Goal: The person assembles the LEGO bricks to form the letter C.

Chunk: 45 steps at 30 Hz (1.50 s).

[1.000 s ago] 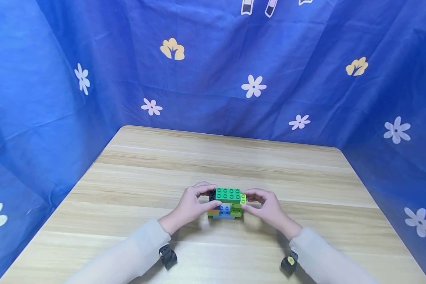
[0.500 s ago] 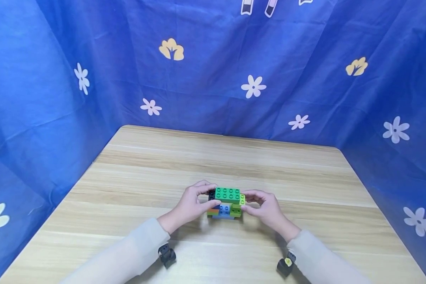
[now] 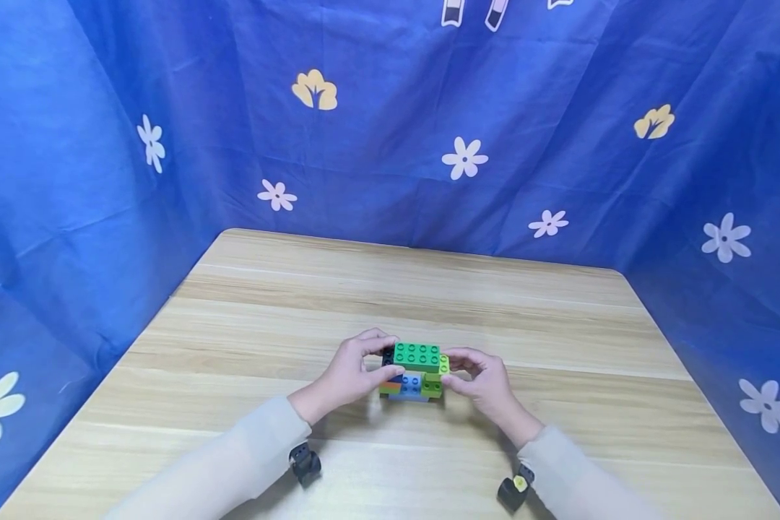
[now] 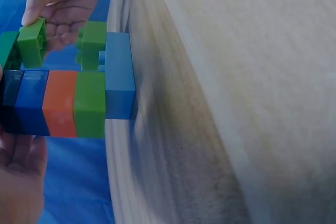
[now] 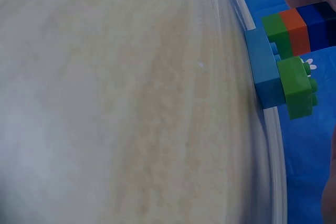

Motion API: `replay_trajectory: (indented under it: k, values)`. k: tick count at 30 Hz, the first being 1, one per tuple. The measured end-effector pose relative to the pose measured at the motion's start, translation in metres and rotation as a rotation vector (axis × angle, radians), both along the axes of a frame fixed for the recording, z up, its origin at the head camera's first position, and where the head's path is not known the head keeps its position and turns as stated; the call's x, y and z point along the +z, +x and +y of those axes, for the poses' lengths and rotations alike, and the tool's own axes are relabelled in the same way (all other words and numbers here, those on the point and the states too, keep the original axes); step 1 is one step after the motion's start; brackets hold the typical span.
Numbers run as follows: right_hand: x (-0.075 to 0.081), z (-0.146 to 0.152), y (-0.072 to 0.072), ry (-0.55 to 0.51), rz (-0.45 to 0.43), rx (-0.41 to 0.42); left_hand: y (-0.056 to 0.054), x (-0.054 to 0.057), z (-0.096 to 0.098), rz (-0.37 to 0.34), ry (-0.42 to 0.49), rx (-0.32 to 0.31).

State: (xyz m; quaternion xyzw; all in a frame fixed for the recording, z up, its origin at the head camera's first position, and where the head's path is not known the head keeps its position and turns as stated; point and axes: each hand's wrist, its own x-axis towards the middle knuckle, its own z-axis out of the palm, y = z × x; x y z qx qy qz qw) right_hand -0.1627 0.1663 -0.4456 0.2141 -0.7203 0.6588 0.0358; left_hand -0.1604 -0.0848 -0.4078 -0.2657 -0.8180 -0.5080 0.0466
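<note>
In the head view, my left hand (image 3: 344, 372) pinches the black brick (image 3: 388, 356) atop the left column of a toy-brick build. Below that brick come a blue brick (image 4: 32, 103), an orange brick (image 4: 59, 103) and a green brick (image 4: 90, 103). A light blue brick (image 4: 119, 77) forms the base on the table. Across the top lies a wide green brick (image 3: 417, 357). My right hand (image 3: 487, 379) pinches a lime brick (image 3: 444, 365) at its right end. A gap separates that lime brick from the lower right green brick (image 5: 295, 87).
The build stands on a wooden table (image 3: 390, 289). Blue flowered cloth (image 3: 377, 130) hangs behind the table and along both sides. A black wrist camera (image 3: 305, 464) is worn on the left wrist, another camera (image 3: 513, 492) on the right.
The right wrist and forearm have shifted slightly to the left. Both hands keep their grip, and the bricks stay almost where they were.
</note>
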Motion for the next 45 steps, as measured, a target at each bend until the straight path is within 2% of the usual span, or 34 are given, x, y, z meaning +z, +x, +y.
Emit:
replay_trajectory:
  k: [12, 19, 21, 26, 32, 37, 43, 45]
  values:
    - [-0.002, -0.002, 0.001, -0.010, 0.099, -0.034, -0.003, 0.004, -0.001, 0.026, -0.061, -0.015]
    - [-0.001, 0.000, 0.002, 0.016, 0.077, 0.012, -0.001, -0.001, -0.001, 0.029, -0.057, 0.016]
    - [0.000, 0.000, 0.003, 0.032, 0.074, 0.018, -0.002, -0.003, -0.002, 0.017, -0.026, 0.023]
    - [0.002, 0.001, 0.003, 0.061, 0.067, 0.032, -0.004, -0.008, -0.006, -0.029, 0.042, -0.002]
    - [0.003, 0.002, 0.004, 0.068, 0.068, 0.041, -0.002, -0.014, -0.016, -0.087, 0.000, -0.031]
    - [0.002, 0.003, 0.004, 0.076, 0.066, 0.039, -0.002, -0.020, -0.022, -0.119, -0.026, -0.024]
    - [0.003, 0.004, 0.005, 0.086, 0.042, 0.033, 0.001, -0.020, -0.023, -0.145, -0.013, -0.019]
    - [0.003, 0.003, 0.004, 0.091, 0.012, 0.017, 0.000, -0.020, -0.024, -0.176, 0.008, -0.032]
